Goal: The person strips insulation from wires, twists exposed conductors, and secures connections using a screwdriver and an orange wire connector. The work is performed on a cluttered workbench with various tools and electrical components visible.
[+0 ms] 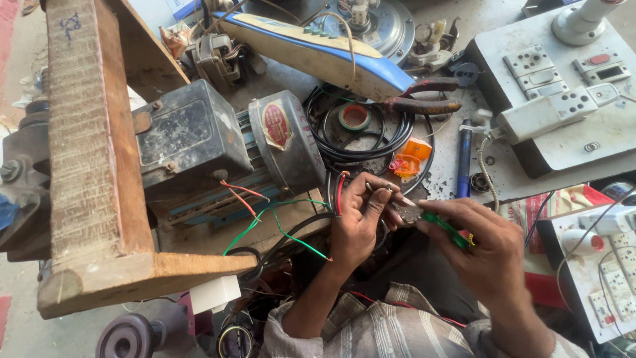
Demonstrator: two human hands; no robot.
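Note:
My left hand pinches the bare end of a thin wire between thumb and fingers, with a red wire rising beside it. My right hand grips a green-handled cutter, its metal jaws meeting the wire end at my left fingertips. Red and green wires trail from an old electric motor just left of my hands.
A wooden frame stands at the left. Behind the hands lie a black cable coil, a tape roll, red-handled pliers, a blue pen and a blue-and-cream cover. White switchboards sit at upper right and lower right.

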